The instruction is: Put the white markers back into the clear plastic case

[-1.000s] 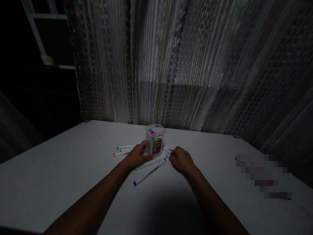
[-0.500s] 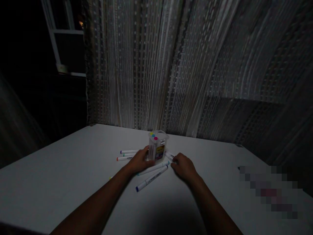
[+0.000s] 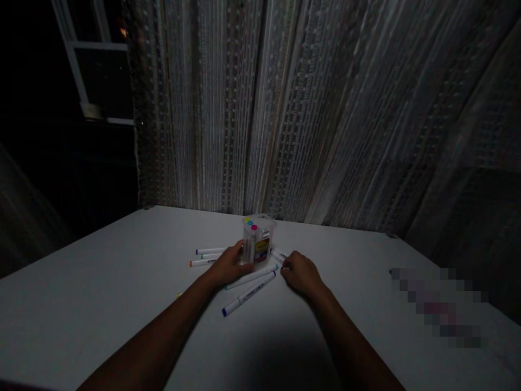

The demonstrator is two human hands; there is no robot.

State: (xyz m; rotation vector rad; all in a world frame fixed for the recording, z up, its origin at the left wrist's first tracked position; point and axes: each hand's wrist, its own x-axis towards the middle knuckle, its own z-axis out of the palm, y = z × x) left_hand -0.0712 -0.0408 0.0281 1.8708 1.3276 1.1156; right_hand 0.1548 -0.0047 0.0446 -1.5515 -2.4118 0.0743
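A clear plastic marker case (image 3: 262, 250) with a yellow and dark label stands upright on the white table. Inside it are several markers, with yellow, blue and pink ends showing at the top. My left hand (image 3: 230, 266) grips the case from its left side, thumb at the front. To the right of the case, my right hand (image 3: 300, 272) has its fingers closed on the end of a white marker (image 3: 279, 255); its other end reaches toward the case. Just in front lie a light-blue-ended marker (image 3: 252, 276) and a dark-blue-ended marker (image 3: 249, 295).
Left of the case are a purple-ended marker (image 3: 209, 251), a green-ended one (image 3: 211, 256) and an orange-ended one (image 3: 201, 263). A yellow tip (image 3: 178, 295) shows beside my left forearm. A pixelated object (image 3: 437, 309) lies at the table's right. Curtains (image 3: 260, 108) hang behind.
The view has shifted slightly, so everything sits a little further left. Both hands keep their places at the case and the marker.
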